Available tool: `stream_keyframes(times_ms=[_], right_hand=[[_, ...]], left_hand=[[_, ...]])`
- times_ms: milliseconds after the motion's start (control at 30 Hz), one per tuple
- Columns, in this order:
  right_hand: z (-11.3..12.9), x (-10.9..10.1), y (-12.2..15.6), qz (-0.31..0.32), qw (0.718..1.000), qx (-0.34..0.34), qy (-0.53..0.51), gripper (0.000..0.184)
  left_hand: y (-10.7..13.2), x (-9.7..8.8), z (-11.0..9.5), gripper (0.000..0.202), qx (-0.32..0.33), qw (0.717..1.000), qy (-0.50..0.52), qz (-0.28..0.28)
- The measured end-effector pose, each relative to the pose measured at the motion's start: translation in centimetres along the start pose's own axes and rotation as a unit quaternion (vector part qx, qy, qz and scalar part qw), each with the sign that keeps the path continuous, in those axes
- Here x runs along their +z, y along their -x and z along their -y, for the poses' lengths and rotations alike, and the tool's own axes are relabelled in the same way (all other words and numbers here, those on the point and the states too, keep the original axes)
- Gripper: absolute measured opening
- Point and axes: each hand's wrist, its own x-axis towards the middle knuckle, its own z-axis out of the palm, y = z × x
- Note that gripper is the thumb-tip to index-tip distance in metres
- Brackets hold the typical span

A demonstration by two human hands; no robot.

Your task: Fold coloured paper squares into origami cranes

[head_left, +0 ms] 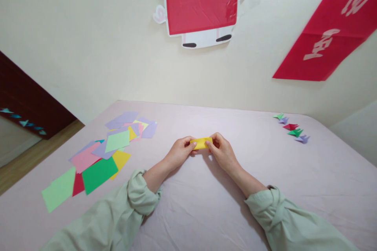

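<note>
A small folded yellow paper (201,143) is held just above the pale pink cloth (191,204), near the middle of the view. My left hand (180,152) pinches its left end with thumb and fingers closed. My right hand (222,151) pinches its right end the same way. Both forearms come in from the bottom in rolled-up pale green sleeves.
A loose spread of coloured paper squares (100,153) lies to the left: purple, pink, green, yellow, red. Several small folded paper figures (291,127) sit in a row at the far right. The cream wall behind carries red decorations (203,4). Wooden floor (35,153) shows at the left edge.
</note>
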Motion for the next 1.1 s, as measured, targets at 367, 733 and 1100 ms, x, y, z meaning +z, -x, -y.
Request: stream_keyframes(times_ms=[367, 733, 1100], right_hand=[[-0.34, 0.21, -0.01, -0.015, 1.000, -0.009, -0.012, 0.018], [0.35, 0.12, 0.08, 0.008, 1.000, 0.010, -0.024, 0.021], [0.52, 0.03, 0.08, 0.010, 1.000, 0.013, -0.015, 0.020]], left_hand=[[-0.09, 0.05, -0.04, 0.025, -0.004, 1.000, -0.003, -0.003], [-0.08, -0.06, 0.03, 0.022, -0.014, 1.000, 0.007, -0.010], [-0.22, -0.08, 0.30, 0.022, -0.009, 1.000, 0.009, -0.009]])
